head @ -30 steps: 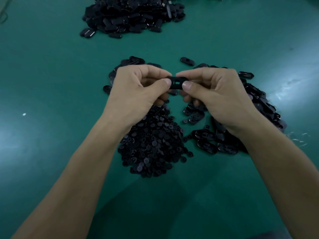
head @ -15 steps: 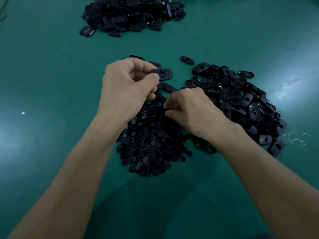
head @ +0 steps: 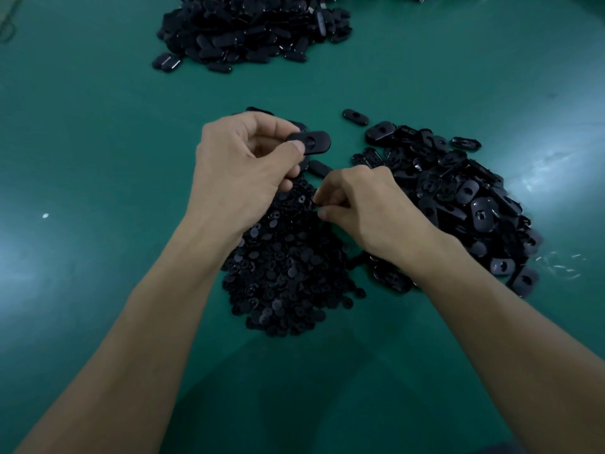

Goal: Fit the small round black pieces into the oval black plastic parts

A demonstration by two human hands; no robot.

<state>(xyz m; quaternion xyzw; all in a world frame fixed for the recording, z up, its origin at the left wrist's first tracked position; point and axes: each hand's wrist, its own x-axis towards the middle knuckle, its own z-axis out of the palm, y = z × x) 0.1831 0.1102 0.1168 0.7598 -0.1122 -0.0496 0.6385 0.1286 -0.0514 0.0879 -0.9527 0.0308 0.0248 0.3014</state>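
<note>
My left hand [head: 244, 168] pinches one oval black plastic part [head: 315, 142] between thumb and forefinger, holding it above the table with its centre hole showing. Below it my right hand [head: 366, 204] rests on the top of the heap of small round black pieces [head: 288, 270], fingertips curled together into the heap. Whether a round piece sits between those fingertips I cannot tell. A heap of loose oval black parts [head: 458, 194] lies to the right of my right hand.
A larger heap of oval parts [head: 252, 27] lies at the far edge of the green table [head: 98, 142]. A single oval part [head: 355, 117] lies apart between the heaps. Thin pale plastic scraps [head: 559, 263] lie at the right.
A second ago both hands held the oval part together. My right hand has let go and dropped to the round-piece heap; my left hand keeps the oval part, raised slightly.
</note>
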